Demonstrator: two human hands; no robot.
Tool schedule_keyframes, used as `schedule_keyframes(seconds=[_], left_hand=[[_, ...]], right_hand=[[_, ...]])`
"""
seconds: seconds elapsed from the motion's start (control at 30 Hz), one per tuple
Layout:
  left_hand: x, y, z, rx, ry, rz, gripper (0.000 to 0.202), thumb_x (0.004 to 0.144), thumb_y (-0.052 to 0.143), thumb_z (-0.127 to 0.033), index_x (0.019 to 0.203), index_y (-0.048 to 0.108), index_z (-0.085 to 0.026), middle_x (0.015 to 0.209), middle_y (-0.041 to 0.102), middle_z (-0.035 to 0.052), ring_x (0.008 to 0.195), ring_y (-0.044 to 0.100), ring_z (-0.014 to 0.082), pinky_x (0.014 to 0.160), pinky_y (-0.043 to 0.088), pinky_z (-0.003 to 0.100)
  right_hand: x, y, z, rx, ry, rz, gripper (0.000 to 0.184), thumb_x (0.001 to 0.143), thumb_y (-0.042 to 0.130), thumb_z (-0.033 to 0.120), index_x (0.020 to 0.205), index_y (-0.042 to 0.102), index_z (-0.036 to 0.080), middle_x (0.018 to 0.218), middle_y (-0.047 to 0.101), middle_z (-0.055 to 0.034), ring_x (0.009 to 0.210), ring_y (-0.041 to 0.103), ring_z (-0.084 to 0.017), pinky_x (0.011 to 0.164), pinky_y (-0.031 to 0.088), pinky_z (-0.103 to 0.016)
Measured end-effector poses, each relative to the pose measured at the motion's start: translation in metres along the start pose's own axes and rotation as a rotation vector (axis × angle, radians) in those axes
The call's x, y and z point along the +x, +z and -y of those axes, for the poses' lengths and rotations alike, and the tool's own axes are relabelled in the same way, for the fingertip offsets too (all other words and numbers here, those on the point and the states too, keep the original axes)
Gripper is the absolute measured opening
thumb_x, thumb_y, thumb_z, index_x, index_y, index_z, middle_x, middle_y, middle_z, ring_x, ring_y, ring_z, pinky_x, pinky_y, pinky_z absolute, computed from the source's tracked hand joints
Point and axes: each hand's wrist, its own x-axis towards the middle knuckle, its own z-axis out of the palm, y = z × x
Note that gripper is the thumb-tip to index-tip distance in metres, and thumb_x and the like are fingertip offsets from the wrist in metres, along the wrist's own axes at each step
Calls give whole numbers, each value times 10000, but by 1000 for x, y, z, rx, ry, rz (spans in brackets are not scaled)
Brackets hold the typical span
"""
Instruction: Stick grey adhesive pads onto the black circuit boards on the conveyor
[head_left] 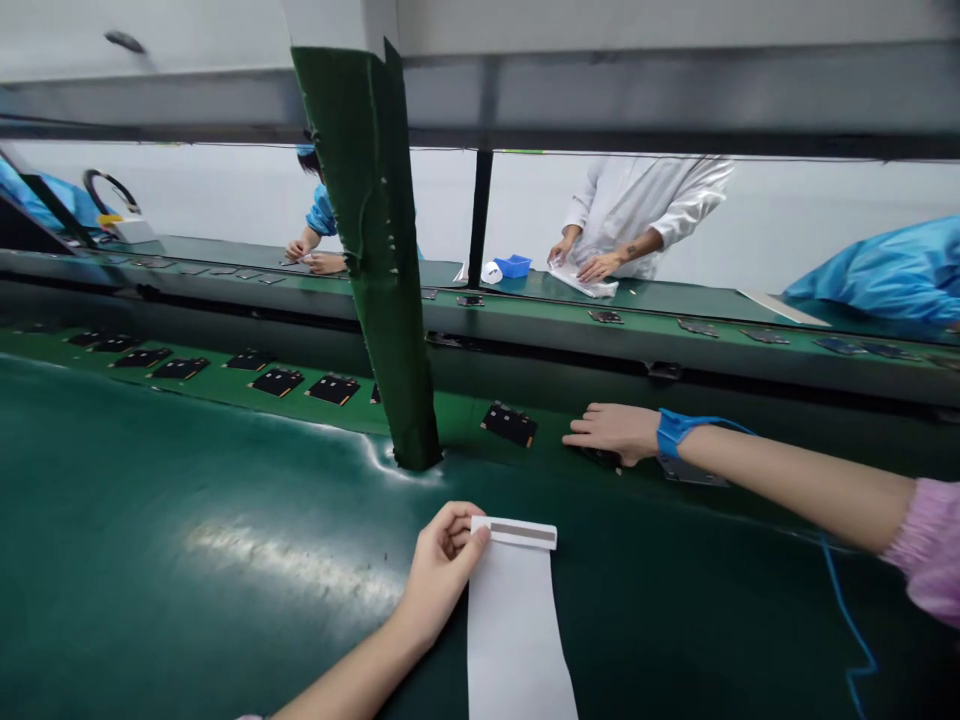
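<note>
My left hand [442, 570] pinches the top left corner of a long white strip [514, 630] that lies on the green mat and has a grey band at its far end. My right hand [615, 432], with a blue wrist strap [671, 432], reaches out to the conveyor belt and rests fingers-down on a small dark board [600, 458], mostly hidden beneath it. Another dark board [510, 423] lies just left of that hand.
Several dark boards [277, 381] ride the green belt to the left. A tall green flap [375, 250] stands upright in the middle. Across the line, people in blue [322, 215] and white [637, 205] coats work near a blue tray [514, 265].
</note>
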Motion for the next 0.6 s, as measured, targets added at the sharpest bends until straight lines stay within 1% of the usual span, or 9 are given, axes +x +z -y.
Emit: schedule_keyframes(seconds=[0.13,0.23,0.27,0.33,0.4,0.47,0.53,0.57,0.6], left_hand=[[-4,1,-3,14,25,-36,370,683,737,-466,866,610,-170,708,652,8,651,597,140,593,445,220],[-7,1,-4,53,44,-95,345,702,725,-444,894,628,-175,735,663,12,674,607,146,609,456,222],[-8,2,-5,67,51,-121,335,704,725,-438,891,634,-176,740,665,13,677,609,147,609,457,222],[-9,5,-6,82,67,-170,317,705,725,-427,886,644,-179,752,672,14,684,614,149,616,462,222],[-10,12,-6,77,89,-201,301,711,724,-415,884,650,-180,764,678,14,696,618,147,629,466,218],[-9,20,-5,70,111,-210,292,716,723,-407,884,653,-179,768,679,14,699,618,142,628,465,212],[-8,31,-3,63,119,-199,292,722,721,-406,891,655,-178,773,677,17,698,617,141,623,465,210],[-7,36,-1,59,118,-190,289,729,716,-405,897,654,-177,781,677,18,703,617,141,625,467,211],[-7,42,1,54,116,-179,286,739,709,-405,902,653,-177,790,676,19,705,617,139,625,468,209]], right_hand=[[-24,5,0,251,113,-177,605,634,634,188,1235,560,181,1222,520,-169,799,601,-266,683,457,-397],[-43,13,1,460,271,-240,517,687,570,280,1199,541,211,1302,476,-165,697,600,-243,590,471,-401],[-49,18,2,523,335,-275,514,698,571,324,1198,514,218,1327,458,-167,708,606,-252,592,484,-415],[-61,31,4,661,473,-433,552,708,577,406,1212,438,233,1360,431,-168,856,618,-304,688,519,-454],[-70,46,8,815,590,-588,595,709,579,451,1225,377,237,1385,410,-168,1066,565,-349,832,515,-485],[-74,59,18,914,677,-578,594,697,600,486,1200,411,234,1435,360,-170,1208,471,-400,909,482,-539],[-74,60,36,913,742,-523,529,704,610,542,1118,517,227,1483,302,-159,1298,351,-460,943,435,-613],[-72,56,50,892,764,-558,476,735,588,564,1068,563,225,1484,307,-151,1322,312,-465,963,407,-632],[-68,47,65,877,764,-637,422,786,544,571,1026,596,227,1464,348,-143,1328,316,-446,986,387,-631]])
